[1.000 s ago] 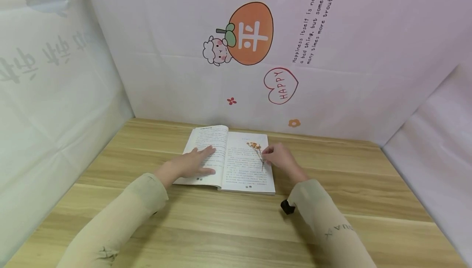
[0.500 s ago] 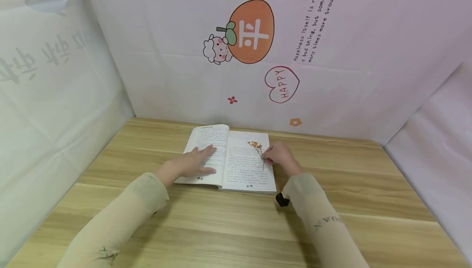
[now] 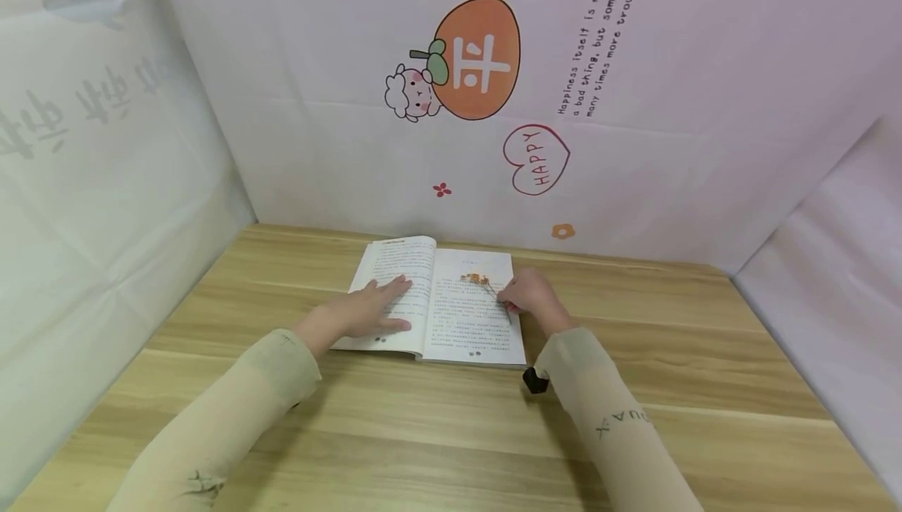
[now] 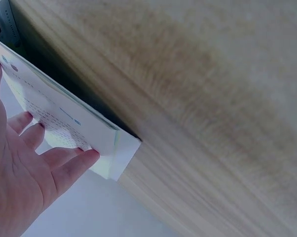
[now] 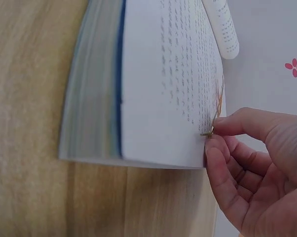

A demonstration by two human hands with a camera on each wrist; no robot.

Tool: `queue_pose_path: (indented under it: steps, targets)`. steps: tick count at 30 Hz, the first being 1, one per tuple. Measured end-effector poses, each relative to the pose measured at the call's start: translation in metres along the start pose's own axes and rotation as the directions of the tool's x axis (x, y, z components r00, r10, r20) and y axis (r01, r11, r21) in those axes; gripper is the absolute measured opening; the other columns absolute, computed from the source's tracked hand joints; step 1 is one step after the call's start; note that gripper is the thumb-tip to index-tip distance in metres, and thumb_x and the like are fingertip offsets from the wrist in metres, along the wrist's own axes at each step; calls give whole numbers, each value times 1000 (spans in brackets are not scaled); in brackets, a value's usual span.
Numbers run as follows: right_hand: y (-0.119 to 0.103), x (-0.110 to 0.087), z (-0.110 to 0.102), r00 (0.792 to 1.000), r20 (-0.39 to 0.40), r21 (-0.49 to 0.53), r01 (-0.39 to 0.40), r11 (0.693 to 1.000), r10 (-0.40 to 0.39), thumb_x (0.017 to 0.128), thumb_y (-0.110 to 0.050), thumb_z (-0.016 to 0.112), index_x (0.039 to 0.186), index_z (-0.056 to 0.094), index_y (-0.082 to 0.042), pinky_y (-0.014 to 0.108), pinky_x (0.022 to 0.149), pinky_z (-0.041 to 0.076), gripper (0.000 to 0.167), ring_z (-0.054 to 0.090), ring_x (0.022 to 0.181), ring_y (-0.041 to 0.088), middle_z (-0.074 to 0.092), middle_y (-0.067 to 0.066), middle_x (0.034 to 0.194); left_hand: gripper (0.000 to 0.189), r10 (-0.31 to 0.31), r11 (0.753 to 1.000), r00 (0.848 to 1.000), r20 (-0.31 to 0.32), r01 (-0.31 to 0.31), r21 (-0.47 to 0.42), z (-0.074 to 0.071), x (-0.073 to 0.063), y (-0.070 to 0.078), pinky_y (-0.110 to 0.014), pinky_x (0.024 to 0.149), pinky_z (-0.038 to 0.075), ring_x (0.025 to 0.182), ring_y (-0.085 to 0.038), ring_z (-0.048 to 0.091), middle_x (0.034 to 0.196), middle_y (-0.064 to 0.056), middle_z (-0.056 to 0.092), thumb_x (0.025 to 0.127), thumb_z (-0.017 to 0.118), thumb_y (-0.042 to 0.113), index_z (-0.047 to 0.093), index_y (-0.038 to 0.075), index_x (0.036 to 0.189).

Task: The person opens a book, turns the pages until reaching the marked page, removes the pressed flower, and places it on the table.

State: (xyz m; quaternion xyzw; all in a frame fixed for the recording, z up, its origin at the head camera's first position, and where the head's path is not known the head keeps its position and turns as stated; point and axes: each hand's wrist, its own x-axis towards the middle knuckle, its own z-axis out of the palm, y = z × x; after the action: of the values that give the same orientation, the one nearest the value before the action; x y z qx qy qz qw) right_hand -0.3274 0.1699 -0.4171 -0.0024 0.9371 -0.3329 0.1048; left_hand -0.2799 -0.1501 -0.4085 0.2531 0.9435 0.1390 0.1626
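Note:
An open book (image 3: 465, 336) lies on the table with printed pages facing up. Spread over its left page is my left hand (image 3: 362, 311), fingers straight and pressing the paper; the left wrist view shows the fingertips on the page (image 4: 55, 126). At the right page's outer edge my right hand (image 3: 530, 293) pinches the thin stem of a dried flower sprig (image 3: 475, 279) between thumb and fingers. Its orange blossoms point up and left over the right page. In the right wrist view, the stem's greenish end (image 5: 206, 134) sticks out by the thumb tip.
The wooden table (image 3: 437, 434) extends in front of the book and to both sides. A white printed cloth (image 3: 338, 160) hangs right behind the book, with similar cloths at left and right. A black object (image 3: 535, 380) shows at the right sleeve's cuff.
The sprig has tilted further left, its blossoms moving left and slightly down over the page. The right forearm has shifted a little inward. My left hand stays in place on the page.

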Motion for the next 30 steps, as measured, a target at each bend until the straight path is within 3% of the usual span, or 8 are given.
queue_pose_path:
  steps: [6, 14, 19, 30]
  targets:
    - [1, -1, 1, 999, -13, -23, 29, 999, -30, 90, -11, 72, 72, 74, -1, 23, 55, 43, 21, 53, 53, 11, 62, 1, 57, 84, 6, 1000, 1000, -7, -6, -2, 0, 1, 0, -70, 112, 28, 148, -56, 17, 171, -11, 11, 103, 54, 55, 18, 11, 165]
    - [4, -4, -4, 998, 4, -12, 56, 998, -56, 92, -10, 73, 83, 74, -2, 27, 61, 49, 12, 60, 62, 16, 67, 4, 67, 84, 2, 1000, 1000, -4, -2, -4, 0, 0, 1, -70, 112, 27, 148, -55, 16, 171, -10, 9, 103, 54, 55, 18, 13, 165]
    - [9, -2, -5, 999, 20, 82, 29, 996, -31, 91, -9, 77, 90, 76, 0, 26, 66, 53, 9, 62, 66, 14, 69, 5, 76, 84, 2, 1000, 1000, -4, -2, -6, 0, 2, 0, -70, 112, 27, 148, -55, 16, 171, -10, 10, 103, 54, 55, 18, 12, 165]
    - [16, -5, -6, 1000, 10, 246, 20, 969, -23, 97, -9, 72, 111, 76, 5, 28, 76, 58, 20, 66, 80, 15, 74, 14, 104, 84, 4, 999, 1000, 0, -4, 40, 2, 0, 1, -70, 113, 26, 149, -55, 12, 172, -9, 6, 105, 49, 56, 13, 12, 166]
